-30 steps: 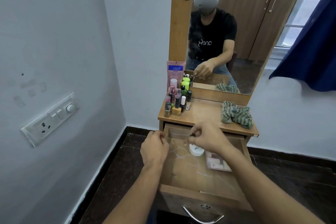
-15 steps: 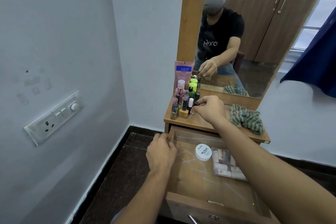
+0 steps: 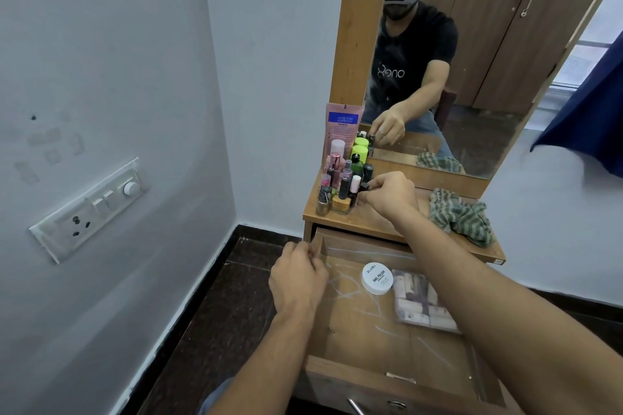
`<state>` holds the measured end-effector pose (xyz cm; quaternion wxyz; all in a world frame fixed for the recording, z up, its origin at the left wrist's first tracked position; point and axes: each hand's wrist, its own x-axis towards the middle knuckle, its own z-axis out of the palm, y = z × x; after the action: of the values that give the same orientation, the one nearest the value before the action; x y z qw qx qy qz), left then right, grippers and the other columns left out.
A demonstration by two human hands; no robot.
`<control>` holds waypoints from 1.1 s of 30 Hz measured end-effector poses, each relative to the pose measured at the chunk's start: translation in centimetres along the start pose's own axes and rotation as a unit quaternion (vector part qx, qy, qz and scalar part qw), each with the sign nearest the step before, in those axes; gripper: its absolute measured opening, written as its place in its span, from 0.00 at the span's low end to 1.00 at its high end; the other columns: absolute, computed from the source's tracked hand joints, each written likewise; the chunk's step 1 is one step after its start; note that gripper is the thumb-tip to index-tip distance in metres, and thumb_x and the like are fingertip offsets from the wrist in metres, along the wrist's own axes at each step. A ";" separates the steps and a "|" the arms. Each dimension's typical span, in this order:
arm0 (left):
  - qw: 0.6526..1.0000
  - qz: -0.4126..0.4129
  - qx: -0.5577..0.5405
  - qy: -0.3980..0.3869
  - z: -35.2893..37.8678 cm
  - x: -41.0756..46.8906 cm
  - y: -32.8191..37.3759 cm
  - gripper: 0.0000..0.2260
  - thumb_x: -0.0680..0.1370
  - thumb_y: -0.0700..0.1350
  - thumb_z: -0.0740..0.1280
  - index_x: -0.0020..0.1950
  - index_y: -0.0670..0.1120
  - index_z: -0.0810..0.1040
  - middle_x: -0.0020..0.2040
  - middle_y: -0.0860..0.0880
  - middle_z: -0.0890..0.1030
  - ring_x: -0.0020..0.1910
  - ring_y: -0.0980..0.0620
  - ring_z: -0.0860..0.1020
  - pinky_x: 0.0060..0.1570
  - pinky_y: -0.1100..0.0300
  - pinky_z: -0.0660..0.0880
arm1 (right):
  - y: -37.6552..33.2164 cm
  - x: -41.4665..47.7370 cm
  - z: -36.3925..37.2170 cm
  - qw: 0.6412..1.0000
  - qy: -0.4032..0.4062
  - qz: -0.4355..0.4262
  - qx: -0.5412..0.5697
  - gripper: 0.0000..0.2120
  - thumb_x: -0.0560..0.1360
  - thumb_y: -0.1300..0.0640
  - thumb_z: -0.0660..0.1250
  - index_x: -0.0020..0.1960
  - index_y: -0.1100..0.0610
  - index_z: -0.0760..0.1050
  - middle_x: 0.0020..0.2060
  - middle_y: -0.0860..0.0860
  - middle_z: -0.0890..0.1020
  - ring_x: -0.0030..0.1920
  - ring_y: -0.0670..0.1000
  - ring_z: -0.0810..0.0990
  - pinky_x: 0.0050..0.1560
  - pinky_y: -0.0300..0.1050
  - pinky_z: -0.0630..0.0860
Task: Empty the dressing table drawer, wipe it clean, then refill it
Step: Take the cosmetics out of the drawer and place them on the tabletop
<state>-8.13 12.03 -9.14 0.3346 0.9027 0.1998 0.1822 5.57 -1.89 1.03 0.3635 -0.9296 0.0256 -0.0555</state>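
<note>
A small dark bottle (image 3: 364,186) is pinched by the right hand (image 3: 392,194) beside the other bottles (image 3: 341,194) on the desk (image 3: 357,221). The open drawer (image 3: 364,333) is gripped at its left wall by the left hand (image 3: 298,276); a jar (image 3: 377,278) and packet (image 3: 421,300) lie inside.

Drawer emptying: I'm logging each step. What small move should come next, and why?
Probably the right hand lets go of the small dark bottle it pinches beside the bottle cluster on the tabletop; the white jar and clear packet lie in the drawer, not yet removed.
</note>
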 end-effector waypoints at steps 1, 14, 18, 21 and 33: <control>1.000 0.000 0.001 0.001 0.0 0.0 0.0 0.10 0.80 0.46 0.63 0.58 0.51 0.82 0.55 0.54 0.78 0.48 0.50 0.80 0.49 0.55 0.77 | 0.1 0.0 0.1 1.000 0.000 0.000 0.002 0.08 0.69 0.55 0.78 0.34 0.51 0.82 0.39 0.47 0.84 0.47 0.52 0.81 0.41 0.42 0.71; 1.000 0.000 0.012 -0.006 0.0 0.1 -0.1 0.10 0.80 0.46 0.64 0.58 0.51 0.82 0.57 0.53 0.79 0.50 0.48 0.80 0.49 0.53 0.76 | 2.3 -2.4 -1.6 0.996 0.046 0.007 0.082 0.07 0.71 0.55 0.76 0.48 0.53 0.84 0.42 0.46 0.85 0.48 0.49 0.83 0.49 0.45 0.79; 1.000 0.001 0.018 -0.004 0.1 0.1 -0.1 0.11 0.79 0.45 0.64 0.58 0.52 0.82 0.57 0.53 0.79 0.50 0.47 0.81 0.46 0.55 0.73 | 4.6 -5.7 -2.3 0.991 0.056 0.019 0.117 0.11 0.72 0.55 0.76 0.54 0.54 0.84 0.39 0.42 0.82 0.44 0.44 0.82 0.50 0.44 0.79; 1.000 0.005 0.023 -0.005 0.0 0.1 0.0 0.11 0.79 0.45 0.63 0.57 0.51 0.83 0.57 0.52 0.80 0.50 0.46 0.80 0.46 0.54 0.73 | 6.7 -8.7 -2.3 0.987 0.071 0.025 0.140 0.09 0.72 0.55 0.75 0.52 0.53 0.85 0.38 0.42 0.83 0.44 0.44 0.83 0.49 0.43 0.80; 0.967 0.232 0.087 -0.054 0.8 -1.9 2.8 0.13 0.78 0.44 0.63 0.61 0.48 0.80 0.57 0.51 0.79 0.57 0.50 0.77 0.56 0.55 0.76 | 14.8 -15.2 -4.0 0.991 0.013 0.075 -0.108 0.10 0.75 0.54 0.65 0.48 0.58 0.81 0.48 0.54 0.83 0.51 0.57 0.81 0.48 0.47 0.76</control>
<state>-8.72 8.73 -8.24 0.2135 0.9585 -0.0183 0.1879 -10.12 -14.15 -7.39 0.2640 -0.9580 0.1061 -0.0369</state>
